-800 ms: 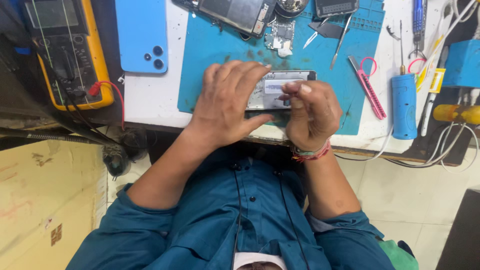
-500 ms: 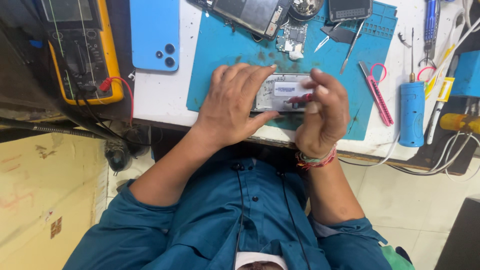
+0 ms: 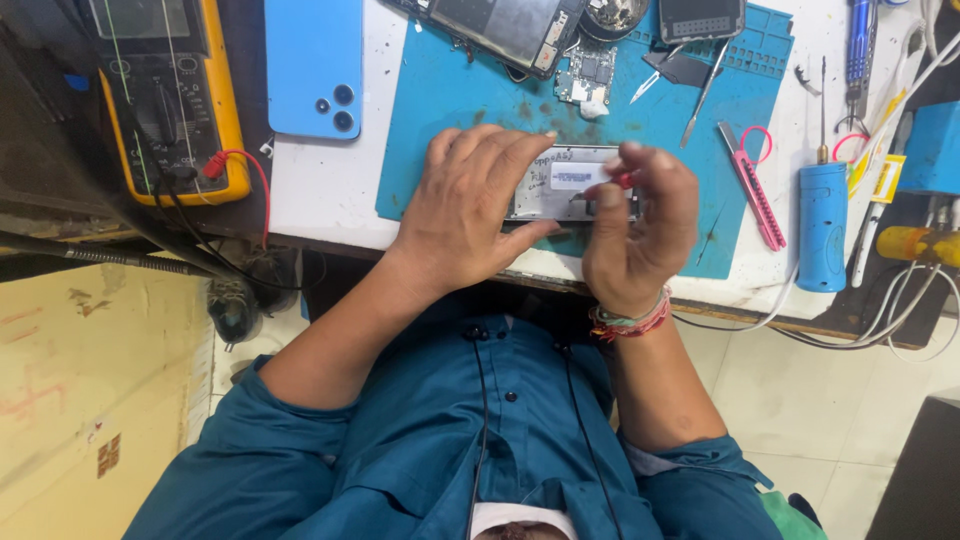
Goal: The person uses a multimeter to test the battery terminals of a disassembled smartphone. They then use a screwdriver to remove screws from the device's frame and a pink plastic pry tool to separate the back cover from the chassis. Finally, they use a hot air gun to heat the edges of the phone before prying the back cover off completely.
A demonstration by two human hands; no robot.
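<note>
Phone (image 3: 575, 185): opened, lying near the front edge of the blue mat (image 3: 440, 110). Left hand (image 3: 470, 200) flat, pressing it down. Right hand (image 3: 640, 225) pinches a small red-tipped tool (image 3: 622, 180) over it. Still apart; reassembly pending.

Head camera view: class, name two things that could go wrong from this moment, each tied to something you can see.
1. The opened phone under the left hand and right hand lies near the teal mat's front edge; a slip might push it off the bench.
2. The loose circuit board and tweezers lie close by, so a hand could perhaps knock them.
</note>
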